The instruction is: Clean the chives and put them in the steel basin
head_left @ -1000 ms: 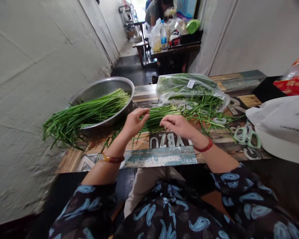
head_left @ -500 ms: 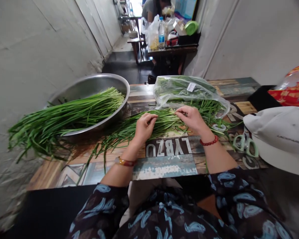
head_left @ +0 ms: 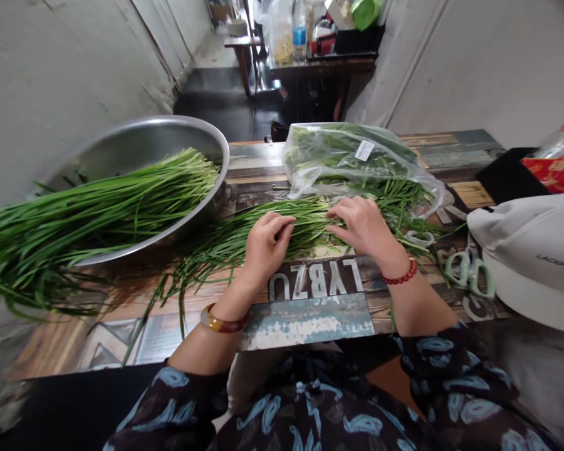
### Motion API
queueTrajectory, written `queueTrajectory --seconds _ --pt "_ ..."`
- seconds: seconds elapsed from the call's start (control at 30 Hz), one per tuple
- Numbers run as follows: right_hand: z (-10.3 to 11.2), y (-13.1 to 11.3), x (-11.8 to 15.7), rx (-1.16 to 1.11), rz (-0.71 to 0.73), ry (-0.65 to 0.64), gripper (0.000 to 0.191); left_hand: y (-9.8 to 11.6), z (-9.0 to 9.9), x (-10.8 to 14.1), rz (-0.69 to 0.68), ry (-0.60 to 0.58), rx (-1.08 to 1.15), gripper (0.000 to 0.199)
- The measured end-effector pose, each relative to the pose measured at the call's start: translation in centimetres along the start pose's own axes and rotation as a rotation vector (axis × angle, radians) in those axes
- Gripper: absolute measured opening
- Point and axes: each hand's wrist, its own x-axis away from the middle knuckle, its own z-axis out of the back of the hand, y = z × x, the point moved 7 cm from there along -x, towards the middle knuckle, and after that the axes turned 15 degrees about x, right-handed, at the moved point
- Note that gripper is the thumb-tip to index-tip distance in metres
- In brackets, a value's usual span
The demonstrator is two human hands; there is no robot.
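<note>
A loose bunch of long green chives [head_left: 282,228] lies across the wooden-patterned table [head_left: 305,322], and my left hand [head_left: 267,244] is curled over its middle. My right hand [head_left: 364,228] rests on the same bunch further along, with its fingers closed around the stems. A larger bundle of chives [head_left: 113,213] lies in and over a wide steel basin [head_left: 141,141], to the left of my left hand. Behind my right hand sits a clear plastic bag of greens [head_left: 352,153], with loose stems spilling out of it.
Green-handled scissors [head_left: 467,272] and a white cap [head_left: 526,250] lie at the table's right side. A concrete wall runs along the left. Beyond the table, a narrow passage leads to another table holding a water bottle [head_left: 299,37] and bags.
Both hands have moved apart and settled onto the bunch, with the right hand further along it. The view has tilted downward, so the basin and table sit lower and larger in the frame.
</note>
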Motion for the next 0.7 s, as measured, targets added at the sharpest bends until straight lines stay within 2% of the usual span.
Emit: queueTrajectory --seconds 0.23,0.33,0.43,0.57,0.7 --pt "0.2 0.0 -0.2 -0.053 -0.01 0.021 0.012 -0.1 0.3 0.0 -0.025 0.016 -0.076 0.019" --pt "0.5 0.0 -0.4 -0.232 -0.032 0.077 0.014 0.5 0.3 -0.1 -0.069 0.007 -0.141 0.018" --pt "0.9 0.1 -0.5 -0.461 -0.092 0.152 0.014 1.0 -0.2 -0.1 -0.109 -0.056 -0.13 0.023" --pt "0.5 0.0 -0.5 -0.706 -0.197 0.135 0.014 0.5 -1.0 0.1 -0.03 -0.162 -0.062 0.027" --pt "0.3 -0.7 -0.6 -0.792 -0.212 0.118 0.013 0.5 -1.2 0.2 0.053 -0.184 0.095 0.027"
